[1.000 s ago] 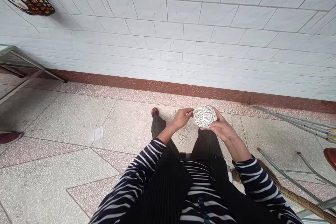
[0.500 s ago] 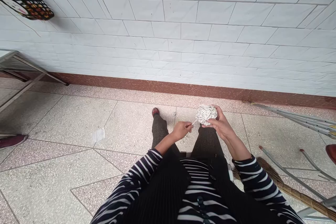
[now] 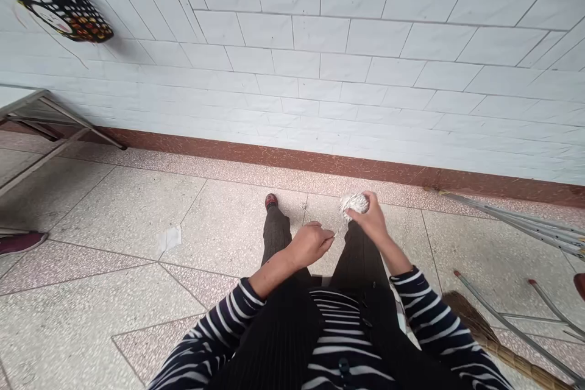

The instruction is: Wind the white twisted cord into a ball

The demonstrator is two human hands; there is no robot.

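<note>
Above my lap, my right hand grips a ball of white yarn with dark flecks, its thumb on the near side and the fingers round the far side. The ball looks slightly smeared by motion. My left hand is closed in a pinch on the yarn's loose strand, just left of the ball. A short length of strand runs between the pinch and the ball. Both hands are over my legs, apart from each other.
A metal-framed table stands at left, with another person's shoe below it. White paper lies on the floor. At right are a broom, metal chair legs and folded metal poles. A patterned bag hangs on the tiled wall.
My right hand has turned with the yarn ball and shifted slightly left. My left hand has rolled over, its back now upward, still pinching the strand. The view has tilted a little.
</note>
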